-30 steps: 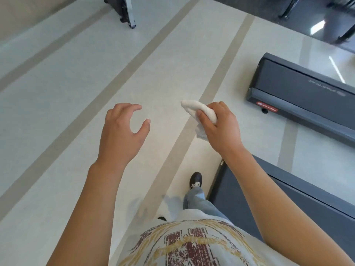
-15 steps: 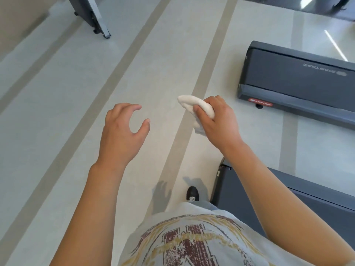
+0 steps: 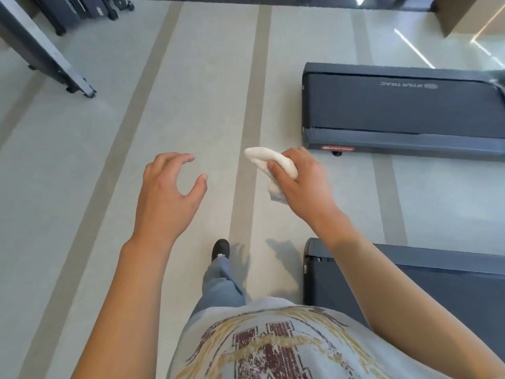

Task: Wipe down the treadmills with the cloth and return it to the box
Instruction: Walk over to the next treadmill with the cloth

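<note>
My right hand (image 3: 303,184) grips a rolled white cloth (image 3: 266,160) in the air above the floor; one end sticks out to the left past the thumb. My left hand (image 3: 166,192) hovers beside it with loosely curled fingers and holds nothing. A dark grey treadmill deck (image 3: 396,105) lies on the floor ahead at the right. The rear end of a second treadmill (image 3: 410,285) lies at my right side, partly hidden by my right forearm. No box is in view.
Pale floor with tan stripes (image 3: 254,77) stretches ahead. A slanted dark frame on small wheels (image 3: 46,53) stands at the upper left, with more dark equipment (image 3: 90,6) behind it. My shoe (image 3: 220,248) is on the floor below my hands.
The view has swung and moved along the floor; the far treadmill now lies squarer to me and the wheeled frame at the left has come closer. Both hands keep their pose.
</note>
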`<state>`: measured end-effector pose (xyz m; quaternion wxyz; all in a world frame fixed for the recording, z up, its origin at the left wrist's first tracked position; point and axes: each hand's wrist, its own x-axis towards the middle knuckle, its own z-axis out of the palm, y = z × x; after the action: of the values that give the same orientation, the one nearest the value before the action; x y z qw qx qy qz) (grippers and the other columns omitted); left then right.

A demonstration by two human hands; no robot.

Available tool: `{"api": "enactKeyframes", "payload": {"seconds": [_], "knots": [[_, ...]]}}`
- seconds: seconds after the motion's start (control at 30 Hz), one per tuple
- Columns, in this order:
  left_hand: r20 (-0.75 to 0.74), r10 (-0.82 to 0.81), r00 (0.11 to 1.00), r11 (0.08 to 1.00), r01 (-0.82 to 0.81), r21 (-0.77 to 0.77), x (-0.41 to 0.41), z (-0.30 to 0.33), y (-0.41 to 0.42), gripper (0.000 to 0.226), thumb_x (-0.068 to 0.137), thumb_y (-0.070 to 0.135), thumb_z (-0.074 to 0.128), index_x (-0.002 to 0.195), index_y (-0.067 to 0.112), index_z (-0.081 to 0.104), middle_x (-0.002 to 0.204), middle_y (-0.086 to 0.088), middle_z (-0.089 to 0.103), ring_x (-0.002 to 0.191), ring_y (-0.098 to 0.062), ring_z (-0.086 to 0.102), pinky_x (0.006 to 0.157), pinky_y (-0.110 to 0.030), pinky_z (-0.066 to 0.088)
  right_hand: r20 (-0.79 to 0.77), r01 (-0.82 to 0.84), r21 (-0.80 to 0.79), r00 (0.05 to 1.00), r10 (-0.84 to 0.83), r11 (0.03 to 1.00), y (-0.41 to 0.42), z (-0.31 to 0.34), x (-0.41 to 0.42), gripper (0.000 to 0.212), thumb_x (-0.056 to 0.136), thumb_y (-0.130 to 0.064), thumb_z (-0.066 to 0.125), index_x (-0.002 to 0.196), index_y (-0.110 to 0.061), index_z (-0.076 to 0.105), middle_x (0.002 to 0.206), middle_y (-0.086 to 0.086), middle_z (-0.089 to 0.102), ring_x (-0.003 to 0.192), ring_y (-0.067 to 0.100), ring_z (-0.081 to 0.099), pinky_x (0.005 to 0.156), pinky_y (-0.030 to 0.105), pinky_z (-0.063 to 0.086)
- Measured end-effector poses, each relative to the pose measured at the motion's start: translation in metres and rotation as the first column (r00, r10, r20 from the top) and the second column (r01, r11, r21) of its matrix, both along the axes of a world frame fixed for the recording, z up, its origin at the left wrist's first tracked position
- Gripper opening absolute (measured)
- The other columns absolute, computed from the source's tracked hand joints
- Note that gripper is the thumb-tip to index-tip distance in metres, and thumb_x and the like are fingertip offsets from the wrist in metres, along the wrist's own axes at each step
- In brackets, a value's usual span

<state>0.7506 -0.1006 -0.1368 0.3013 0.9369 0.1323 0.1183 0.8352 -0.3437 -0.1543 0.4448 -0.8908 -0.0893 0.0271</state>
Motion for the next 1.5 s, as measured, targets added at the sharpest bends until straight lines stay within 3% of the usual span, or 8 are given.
{"api": "enactKeyframes", "payload": {"seconds": [0.23,0.37,0.5,0.67,0.77,0.9,1.17,1.5], "knots": [[0.047,-0.166,0.985,0.986,0.165,0.041,0.117,0.017,0.069,0.039,0.099,0.034,0.069,0.135,0.021,0.065,0.136,0.005,0.057,0.132,-0.021,0.050,0.103,-0.027,0.037,0.033,0.159,0.000,0.987,-0.159,0.987,0.052,0.022,0.088,0.020,0.101,-0.042,0.059,0.090,-0.026,0.058,0.092,-0.008,0.056,0.080,0.007,0.056,0.065,0.030,0.040],[0.074,-0.260,0.963,0.965,0.256,0.058,0.182,0.039,0.104,0.037,0.098,0.033,0.070,0.133,0.021,0.066,0.135,0.004,0.058,0.131,-0.023,0.051,0.102,-0.025,0.036,0.079,0.275,0.014,0.958,-0.275,0.961,0.086,0.042,0.126,0.021,0.100,-0.043,0.060,0.092,-0.024,0.060,0.095,-0.007,0.058,0.082,0.009,0.059,0.068,0.031,0.046],[0.083,-0.373,0.924,0.928,0.369,0.053,0.229,0.044,0.114,0.038,0.098,0.031,0.070,0.134,0.020,0.065,0.135,0.002,0.059,0.131,-0.023,0.051,0.103,-0.025,0.036,0.085,0.350,-0.013,0.934,-0.347,0.937,0.100,0.046,0.138,0.023,0.100,-0.042,0.059,0.092,-0.021,0.060,0.095,-0.007,0.058,0.082,0.009,0.058,0.069,0.028,0.046],[0.058,-0.489,0.870,0.872,0.490,-0.002,0.259,0.029,0.109,0.038,0.098,0.032,0.069,0.133,0.021,0.065,0.135,0.002,0.059,0.131,-0.023,0.052,0.105,-0.026,0.037,0.021,0.428,-0.080,0.904,-0.428,0.900,0.086,0.027,0.130,0.022,0.101,-0.043,0.058,0.092,-0.022,0.061,0.094,-0.007,0.057,0.080,0.011,0.058,0.066,0.034,0.047],[0.025,-0.537,0.843,0.843,0.538,-0.018,0.278,0.021,0.101,0.039,0.097,0.035,0.067,0.134,0.021,0.065,0.136,0.003,0.058,0.132,-0.021,0.050,0.104,-0.026,0.036,0.026,0.479,-0.106,0.877,-0.479,0.871,0.075,0.023,0.129,0.017,0.101,-0.039,0.061,0.091,-0.026,0.059,0.090,-0.010,0.055,0.076,0.004,0.054,0.062,0.026,0.036],[0.024,-0.595,0.804,0.803,0.595,-0.028,0.302,0.022,0.080,0.039,0.098,0.036,0.067,0.135,0.022,0.065,0.135,0.004,0.057,0.131,-0.020,0.049,0.104,-0.026,0.037,0.033,0.543,-0.116,0.839,-0.543,0.832,0.059,0.025,0.131,0.008,0.102,-0.040,0.061,0.098,-0.032,0.060,0.093,-0.009,0.057,0.077,0.002,0.055,0.062,0.021,0.035],[0.014,-0.718,0.696,0.695,0.718,-0.026,0.343,0.021,0.004,0.039,0.099,0.035,0.067,0.135,0.022,0.065,0.134,0.005,0.056,0.130,-0.016,0.046,0.105,-0.029,0.039,0.054,0.668,-0.112,0.743,-0.667,0.735,0.005,0.023,0.148,0.015,0.101,-0.044,0.059,0.094,-0.030,0.062,0.094,-0.011,0.059,0.078,0.006,0.057,0.065,0.031,0.046],[0.011,-0.814,0.580,0.580,0.814,0.002,0.414,0.017,-0.144,0.039,0.098,0.036,0.066,0.135,0.024,0.065,0.135,0.009,0.056,0.128,-0.013,0.048,0.100,-0.022,0.035,0.065,0.766,-0.059,0.642,-0.764,0.640,-0.129,0.013,0.197,0.020,0.102,-0.041,0.060,0.092,-0.024,0.062,0.093,-0.005,0.058,0.077,0.019,0.058,0.069,0.041,0.050]]}}
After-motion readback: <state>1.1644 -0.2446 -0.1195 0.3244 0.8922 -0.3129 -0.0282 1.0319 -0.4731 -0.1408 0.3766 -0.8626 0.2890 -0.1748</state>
